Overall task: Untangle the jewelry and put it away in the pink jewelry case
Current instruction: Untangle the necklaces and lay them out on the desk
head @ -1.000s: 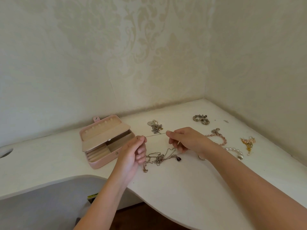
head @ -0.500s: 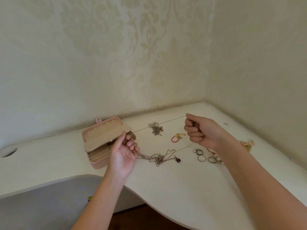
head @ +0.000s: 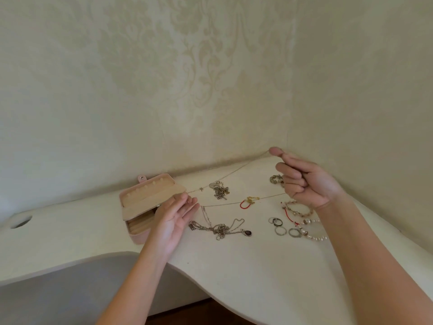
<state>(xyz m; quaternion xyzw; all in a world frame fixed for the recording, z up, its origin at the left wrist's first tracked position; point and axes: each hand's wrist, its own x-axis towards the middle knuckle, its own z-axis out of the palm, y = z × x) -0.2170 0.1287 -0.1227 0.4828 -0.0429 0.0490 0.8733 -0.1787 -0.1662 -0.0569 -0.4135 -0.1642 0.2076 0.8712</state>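
Observation:
The pink jewelry case (head: 138, 238) stands open at the left of the white desk (head: 234, 273), its lid tilted back. A thin gold chain (head: 234, 171) stretches in two strands above the desk between my hands. My left hand (head: 175, 216) is in front of the case, palm up and fingers straight, with the chain running round the fingertips. My right hand (head: 304, 181) is raised near the corner, fingers curled, gripping the chain's other end. A tangle of silver necklaces (head: 220, 229) with a dark pendant lies on the desk between my hands.
More jewelry lies loose: a silver chain heap (head: 220, 191), a red and gold bracelet (head: 248, 201), several rings (head: 280, 227), a pearl bracelet (head: 312, 234), a beaded bracelet (head: 297, 209). Walls meet behind. A cable hole (head: 21, 221) is far left. The desk's front edge curves inward.
My right hand has risen and pulled back right, drawing the thin chain out long. My left hand has straightened its fingers, and the silver tangle now lies free on the desk.

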